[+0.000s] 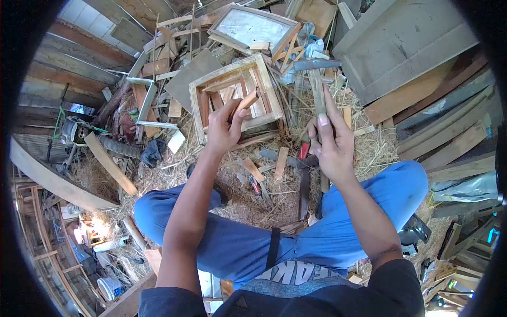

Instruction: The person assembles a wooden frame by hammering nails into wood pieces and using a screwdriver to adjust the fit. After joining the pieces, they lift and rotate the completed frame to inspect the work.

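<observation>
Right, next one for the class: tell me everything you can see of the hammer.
The hammer has a straight, worn-looking handle, apparently greyish-brown wood, and a dull blue-grey head, seemingly metal, set crosswise at its far end. The right hand holds it, covering part of the handle, with the head pointing away from the person. It shows against the straw-strewn floor; finer wear is too small to tell.

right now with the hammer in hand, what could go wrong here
If the hammer in the right hand swings toward the wood piece, it could strike the left hand holding it. The wooden frame sits among loose scraps, so it might shift if hit. The red-handled tool on the straw could be stepped on.
</observation>
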Available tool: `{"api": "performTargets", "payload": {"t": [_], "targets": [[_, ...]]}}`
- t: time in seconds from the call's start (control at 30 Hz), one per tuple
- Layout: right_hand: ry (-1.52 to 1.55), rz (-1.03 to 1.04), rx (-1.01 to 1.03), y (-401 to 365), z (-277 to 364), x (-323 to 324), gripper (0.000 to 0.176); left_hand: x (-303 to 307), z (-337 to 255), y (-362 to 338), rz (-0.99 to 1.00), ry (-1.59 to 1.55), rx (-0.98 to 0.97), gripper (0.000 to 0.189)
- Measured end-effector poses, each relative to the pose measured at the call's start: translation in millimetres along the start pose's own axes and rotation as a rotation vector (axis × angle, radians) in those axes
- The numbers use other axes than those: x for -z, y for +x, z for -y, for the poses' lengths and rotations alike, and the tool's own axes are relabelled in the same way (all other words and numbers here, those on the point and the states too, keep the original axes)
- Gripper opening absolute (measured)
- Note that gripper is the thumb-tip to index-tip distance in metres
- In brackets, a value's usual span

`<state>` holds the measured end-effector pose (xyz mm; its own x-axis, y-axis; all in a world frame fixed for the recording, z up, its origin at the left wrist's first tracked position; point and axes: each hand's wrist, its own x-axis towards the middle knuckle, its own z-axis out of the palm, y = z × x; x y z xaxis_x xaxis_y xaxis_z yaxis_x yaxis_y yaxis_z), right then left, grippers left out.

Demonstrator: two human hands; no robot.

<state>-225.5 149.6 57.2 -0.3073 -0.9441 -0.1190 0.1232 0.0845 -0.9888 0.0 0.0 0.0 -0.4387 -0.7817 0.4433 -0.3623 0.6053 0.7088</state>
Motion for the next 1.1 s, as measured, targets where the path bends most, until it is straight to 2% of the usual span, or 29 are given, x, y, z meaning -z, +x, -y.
{"api": "performTargets", "payload": {"t": [0.07, 0.1, 0.17, 0.23, 0.3, 0.37, 0.43, 0.5, 0.57, 0.6, 0.63, 0.7, 0.73, 0.77, 0.83, 0.87, 0.9, 0.97, 1.03, 1.1], "targets": [[-0.209, 0.014, 0.318, -2, -6, -2, 0.052, 2, -8, 2, 0.000, -0.019, -0.016, 0.025], [-0.201, 0.009, 0.322, 0, -12, -1, 0.052, 3, -3, -1, 0.006, -0.013, -0.023, 0.025], [-0.305, 0.162, 0.145, 4, -13, 3, 0.050, 7, 6, -6, 0.002, 0.043, 0.041, 0.024], [-0.265, 0.079, 0.134, 4, -2, 3, 0.049, 6, 3, -2, -0.019, 0.014, 0.041, 0.024], [0.037, -0.067, 0.090, 2, 10, 2, 0.048, 7, 0, -2, 0.003, 0.011, -0.012, 0.024], [0.032, -0.081, 0.142, -2, 1, -1, 0.049, 7, -6, -3, 0.004, 0.004, 0.007, 0.025], [-0.278, 0.242, 0.113, 0, -8, 0, 0.050, 6, -2, -3, 0.012, -0.004, 0.008, 0.026], [-0.194, 0.190, 0.089, 2, -7, 1, 0.050, 7, 6, -4, -0.002, -0.034, 0.109, 0.029], [0.019, -0.035, 0.059, 6, -2, 5, 0.050, 5, 2, 0, -0.036, -0.049, 0.053, 0.030], [0.161, -0.058, 0.039, 2, 3, 0, 0.052, 5, -2, 2, -0.021, -0.048, 0.038, 0.030], [0.156, -0.055, 0.034, 0, 0, -1, 0.052, 4, -5, 1, -0.007, -0.047, 0.024, 0.031], [-0.208, 0.287, 0.180, -1, -8, -1, 0.051, 2, 0, -2, -0.003, -0.057, 0.063, 0.032], [-0.294, 0.316, 0.146, 0, -8, 1, 0.051, 2, 2, -2, 0.006, -0.062, 0.098, 0.033], [-0.291, 0.310, 0.149, 0, -7, 0, 0.051, 2, 5, -1, 0.010, -0.061, 0.093, 0.033], [-0.037, 0.073, 0.105, 2, -2, -2, 0.052, 2, 2, 1, 0.015, -0.087, 0.102, 0.034], [0.114, 0.004, -0.007, 2, 1, 0, 0.052, 2, 0, 1, 0.014, -0.089, 0.106, 0.034], [0.109, 0.007, -0.011, 2, -4, 0, 0.052, 2, -7, 3, 0.014, -0.087, 0.089, 0.035], [-0.120, 0.182, 0.171, 2, -17, 0, 0.050, 0, -5, 2, 0.011, -0.090, 0.070, 0.035], [-0.098, 0.153, 0.165, 3, -12, 0, 0.050, -1, 5, 0, -0.016, -0.189, 0.149, 0.037], [-0.043, 0.100, 0.149, 4, -8, -3, 0.050, -1, 6, 2, -0.015, -0.196, 0.139, 0.040]]}}
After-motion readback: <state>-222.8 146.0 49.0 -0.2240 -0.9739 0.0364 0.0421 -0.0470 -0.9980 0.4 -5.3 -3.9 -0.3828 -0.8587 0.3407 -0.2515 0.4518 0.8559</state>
